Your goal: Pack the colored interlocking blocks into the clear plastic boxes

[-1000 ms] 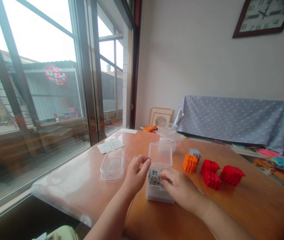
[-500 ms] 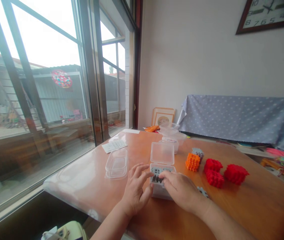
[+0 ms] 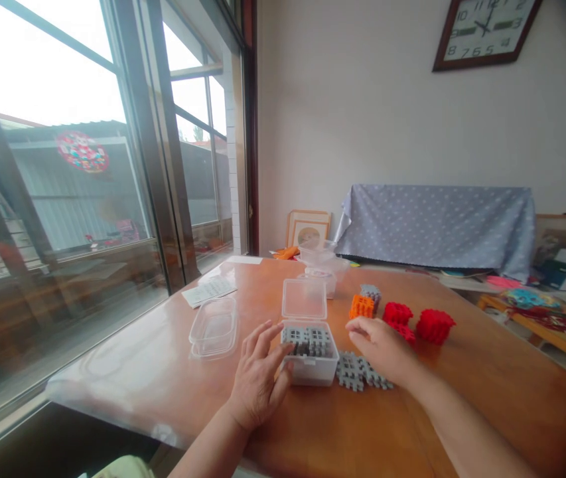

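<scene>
A clear plastic box [image 3: 312, 372] with its lid [image 3: 304, 299] raised stands on the table. Grey interlocking pieces [image 3: 306, 337] lie inside it. My left hand [image 3: 260, 372] is at the box's left side, fingers apart, with the fingertips at the rim and partly over the pieces. To the right of the box, my right hand [image 3: 379, 342] hangs in the air with its fingers bent together; whether anything is between them cannot be made out. Flat grey pieces [image 3: 351, 370] lie on the table just below it, beside the box.
Red block stacks [image 3: 435, 326] and an orange stack [image 3: 361, 307] stand behind and right of my right hand, with a grey stack [image 3: 371, 292]. An empty clear container [image 3: 213, 326] and a printed sheet [image 3: 210, 292] lie left. More clear boxes [image 3: 323, 269] stand behind.
My right hand has moved out of the box to the right, uncovering the flat grey pieces beside it. My left hand remains at the box. The view has turned right.
</scene>
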`<control>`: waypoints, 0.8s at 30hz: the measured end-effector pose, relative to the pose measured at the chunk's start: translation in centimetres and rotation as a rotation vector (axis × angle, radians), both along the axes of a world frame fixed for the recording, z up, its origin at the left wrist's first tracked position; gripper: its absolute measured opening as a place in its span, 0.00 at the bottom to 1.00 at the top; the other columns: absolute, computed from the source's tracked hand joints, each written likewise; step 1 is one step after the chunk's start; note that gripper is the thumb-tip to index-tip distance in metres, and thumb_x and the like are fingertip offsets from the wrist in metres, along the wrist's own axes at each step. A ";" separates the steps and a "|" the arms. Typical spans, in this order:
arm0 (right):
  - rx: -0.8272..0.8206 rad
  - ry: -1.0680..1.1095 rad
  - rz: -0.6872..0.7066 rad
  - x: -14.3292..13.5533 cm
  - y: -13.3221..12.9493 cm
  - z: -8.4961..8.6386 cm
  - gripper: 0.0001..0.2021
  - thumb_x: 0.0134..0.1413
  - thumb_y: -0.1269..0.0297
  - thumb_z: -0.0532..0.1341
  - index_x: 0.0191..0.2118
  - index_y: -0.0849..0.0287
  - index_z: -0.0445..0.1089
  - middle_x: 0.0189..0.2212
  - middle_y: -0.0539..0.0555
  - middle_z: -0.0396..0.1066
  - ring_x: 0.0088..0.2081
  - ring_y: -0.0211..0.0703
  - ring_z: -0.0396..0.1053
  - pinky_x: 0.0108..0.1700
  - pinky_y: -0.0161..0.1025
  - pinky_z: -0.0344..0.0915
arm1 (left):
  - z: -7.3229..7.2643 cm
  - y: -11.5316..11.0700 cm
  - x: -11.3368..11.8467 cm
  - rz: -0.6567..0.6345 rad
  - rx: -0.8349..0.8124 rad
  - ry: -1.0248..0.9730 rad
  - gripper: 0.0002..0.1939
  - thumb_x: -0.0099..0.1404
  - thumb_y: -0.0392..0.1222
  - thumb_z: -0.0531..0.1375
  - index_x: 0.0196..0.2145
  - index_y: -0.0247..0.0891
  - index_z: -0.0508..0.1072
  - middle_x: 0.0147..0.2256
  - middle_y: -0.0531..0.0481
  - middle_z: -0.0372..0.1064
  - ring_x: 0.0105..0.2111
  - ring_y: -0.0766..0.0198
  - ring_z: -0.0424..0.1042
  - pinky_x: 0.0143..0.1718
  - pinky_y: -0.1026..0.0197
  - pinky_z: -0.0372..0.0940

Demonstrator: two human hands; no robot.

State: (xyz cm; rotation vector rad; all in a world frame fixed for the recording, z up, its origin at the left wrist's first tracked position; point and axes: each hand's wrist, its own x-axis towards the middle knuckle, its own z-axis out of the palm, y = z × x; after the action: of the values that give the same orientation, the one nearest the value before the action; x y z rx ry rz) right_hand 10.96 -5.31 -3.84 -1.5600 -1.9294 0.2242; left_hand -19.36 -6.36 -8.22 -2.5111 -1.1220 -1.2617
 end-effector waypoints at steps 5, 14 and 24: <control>-0.152 -0.235 0.064 2.2 -0.4 -2.5 0.21 0.56 0.54 0.62 0.54 0.53 0.73 0.54 0.57 0.73 0.55 0.55 0.66 0.56 0.49 0.60 | -0.1 0.3 -0.1 0.001 0.009 0.016 0.18 0.65 0.38 0.59 0.52 0.46 0.74 0.63 0.44 0.61 0.66 0.43 0.53 0.63 0.39 0.58; -0.193 -0.235 0.062 1.9 -0.1 -3.1 0.17 0.50 0.50 0.67 0.44 0.51 0.74 0.46 0.54 0.75 0.51 0.54 0.67 0.51 0.46 0.59 | 0.0 0.2 -0.2 0.017 0.030 0.037 0.17 0.65 0.38 0.58 0.52 0.43 0.73 0.61 0.43 0.62 0.65 0.45 0.55 0.62 0.40 0.59; -0.219 0.245 0.161 2.2 -0.6 -1.6 0.16 0.55 0.48 0.63 0.32 0.58 0.73 0.31 0.51 0.73 0.36 0.45 0.68 0.40 0.40 0.64 | -0.1 0.4 -0.5 0.009 -0.055 -0.064 0.17 0.70 0.38 0.54 0.56 0.42 0.69 0.59 0.43 0.64 0.61 0.51 0.61 0.62 0.44 0.61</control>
State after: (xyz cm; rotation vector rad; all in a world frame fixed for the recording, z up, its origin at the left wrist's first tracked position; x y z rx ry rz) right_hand 13.11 -5.94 -5.41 -1.4349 -1.8841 0.6832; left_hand -19.84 -5.95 -8.32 -2.5180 -1.1959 -1.3363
